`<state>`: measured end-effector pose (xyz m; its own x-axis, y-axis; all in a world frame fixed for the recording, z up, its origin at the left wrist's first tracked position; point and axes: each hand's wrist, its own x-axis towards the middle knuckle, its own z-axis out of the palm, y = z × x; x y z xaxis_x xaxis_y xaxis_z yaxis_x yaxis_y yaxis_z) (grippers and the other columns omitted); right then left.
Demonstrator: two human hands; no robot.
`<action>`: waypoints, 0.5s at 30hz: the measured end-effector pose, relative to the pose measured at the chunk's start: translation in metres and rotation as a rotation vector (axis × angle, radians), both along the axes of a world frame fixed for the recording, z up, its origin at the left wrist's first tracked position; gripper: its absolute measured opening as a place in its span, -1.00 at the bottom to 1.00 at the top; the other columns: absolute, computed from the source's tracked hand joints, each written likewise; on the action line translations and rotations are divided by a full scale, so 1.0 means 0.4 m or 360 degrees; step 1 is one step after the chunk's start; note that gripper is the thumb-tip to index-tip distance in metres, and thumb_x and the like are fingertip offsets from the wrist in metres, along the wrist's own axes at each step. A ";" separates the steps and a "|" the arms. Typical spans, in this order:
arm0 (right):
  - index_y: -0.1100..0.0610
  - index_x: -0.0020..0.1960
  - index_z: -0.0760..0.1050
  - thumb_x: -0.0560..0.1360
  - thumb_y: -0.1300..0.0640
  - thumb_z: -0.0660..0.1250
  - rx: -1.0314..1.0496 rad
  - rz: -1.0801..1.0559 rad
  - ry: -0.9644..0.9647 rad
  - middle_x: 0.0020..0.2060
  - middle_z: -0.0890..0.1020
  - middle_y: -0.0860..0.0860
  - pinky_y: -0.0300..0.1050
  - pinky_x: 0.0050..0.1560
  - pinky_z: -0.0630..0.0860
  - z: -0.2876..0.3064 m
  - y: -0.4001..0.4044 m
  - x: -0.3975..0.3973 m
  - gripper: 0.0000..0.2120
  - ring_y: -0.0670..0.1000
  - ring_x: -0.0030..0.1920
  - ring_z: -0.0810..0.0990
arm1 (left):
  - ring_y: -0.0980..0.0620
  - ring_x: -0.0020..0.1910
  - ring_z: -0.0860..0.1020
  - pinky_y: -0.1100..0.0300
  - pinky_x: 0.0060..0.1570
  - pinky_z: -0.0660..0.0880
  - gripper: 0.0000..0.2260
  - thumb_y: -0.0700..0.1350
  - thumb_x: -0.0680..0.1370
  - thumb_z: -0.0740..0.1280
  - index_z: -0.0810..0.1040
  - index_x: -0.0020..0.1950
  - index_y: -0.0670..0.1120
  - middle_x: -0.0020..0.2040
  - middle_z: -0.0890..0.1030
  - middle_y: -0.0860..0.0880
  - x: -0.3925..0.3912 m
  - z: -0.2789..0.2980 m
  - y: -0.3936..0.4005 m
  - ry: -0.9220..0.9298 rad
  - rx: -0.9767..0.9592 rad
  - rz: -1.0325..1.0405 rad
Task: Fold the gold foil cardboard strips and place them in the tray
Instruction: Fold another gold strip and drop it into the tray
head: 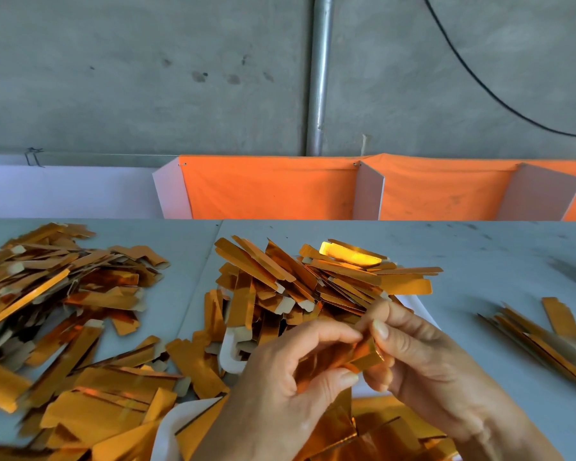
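My left hand (300,364) and right hand (409,347) pinch one strip (363,356) between them, its length running nine-to-three; no tray is visible.

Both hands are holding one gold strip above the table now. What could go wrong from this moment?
The left hand and right hand pinch the gold strip only at small points, so it may slip or crease off its fold line. It could fall into the central pile just behind it and get mixed in. I cannot clearly make out a tray, so placing may go wrong.
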<state>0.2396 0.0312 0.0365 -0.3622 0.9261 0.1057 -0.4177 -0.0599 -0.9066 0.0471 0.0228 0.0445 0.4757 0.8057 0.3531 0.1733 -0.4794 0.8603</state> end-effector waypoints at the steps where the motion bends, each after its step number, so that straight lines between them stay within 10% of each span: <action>1: 0.23 -0.19 0.59 0.20 0.01 0.65 0.0015 -0.0007 -0.0012 -0.46 0.44 0.05 -0.22 -0.42 0.49 0.000 0.000 0.000 -0.61 -0.03 -0.49 0.48 | 0.34 0.14 0.49 0.58 0.02 0.33 -0.71 0.01 0.46 0.35 0.48 0.12 0.32 0.05 0.58 0.32 0.002 -0.001 0.000 0.0012 0.0009 0.0019; 15: 0.14 0.05 0.58 0.22 -0.09 0.61 0.0038 0.0067 -0.0283 -0.33 0.53 0.11 -0.15 -0.28 0.55 0.011 -0.006 0.003 -0.49 0.03 -0.39 0.56 | 0.40 0.22 0.35 0.60 0.05 0.27 -0.53 -0.04 0.52 0.34 0.26 0.21 0.46 0.15 0.42 0.45 0.002 -0.024 0.011 0.0273 0.0234 0.0278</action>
